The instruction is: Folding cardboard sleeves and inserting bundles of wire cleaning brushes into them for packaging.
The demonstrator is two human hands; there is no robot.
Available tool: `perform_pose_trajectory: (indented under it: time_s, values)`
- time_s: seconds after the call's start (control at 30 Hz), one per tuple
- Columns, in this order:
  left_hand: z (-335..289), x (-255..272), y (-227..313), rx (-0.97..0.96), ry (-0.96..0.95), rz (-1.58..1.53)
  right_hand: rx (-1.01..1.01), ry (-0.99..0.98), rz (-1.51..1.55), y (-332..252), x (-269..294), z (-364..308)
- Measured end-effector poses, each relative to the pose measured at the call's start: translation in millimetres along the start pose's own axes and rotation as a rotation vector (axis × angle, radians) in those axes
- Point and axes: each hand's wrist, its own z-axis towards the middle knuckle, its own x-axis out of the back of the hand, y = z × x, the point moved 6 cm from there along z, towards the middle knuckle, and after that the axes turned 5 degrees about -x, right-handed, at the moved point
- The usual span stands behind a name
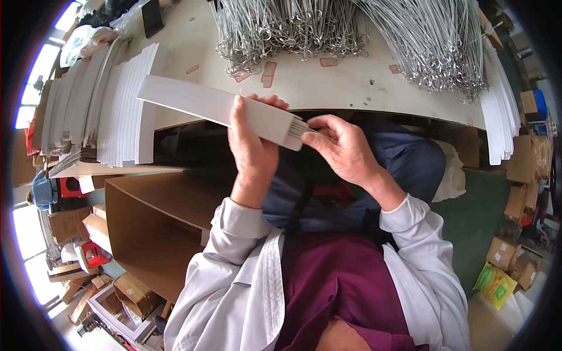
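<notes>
Long white box (199,100) is sitting in mid-air in front of the table (328,88), tilting down toward its right end, where thin grey rods (301,130) are poking out. Left hand (253,149) is clamping around the box, thumb on the near face, fingers wrapping behind. Right hand (346,153) is closing thumb and forefinger at the rod ends; how firmly it's pinching, can't tell. Box is looking like light, thin card: stiff lengthwise, probably crushing if squeezed, slightly slick. Best holding mid-length, flat faces, lightly; rods likely stiff, sliding easily, so gripping them bunched. Left of the box, more white cartons (126,111) are standing; beyond it, looped wires (287,29) are lying; below it, a cardboard box (158,216) is gaping.
</notes>
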Motion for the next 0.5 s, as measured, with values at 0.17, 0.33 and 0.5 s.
perform_pose_trajectory:
  time_s: [0.17, 0.33, 0.5]
  values:
    - [-29.2, -9.6, -23.2, -0.005, -0.023, 0.198, -0.098, -0.081, 0.072, -3.4, -17.1, 12.6]
    - [-56.9, 5.6, -9.6, 0.356, -0.447, 0.811, -0.155, -0.138, 0.145, 7.1, 12.7, 9.3]
    - [-88.9, -55.9, 69.7, -0.728, -0.937, 1.524, -0.230, -0.255, 0.067, -4.1, 26.7, 3.6]
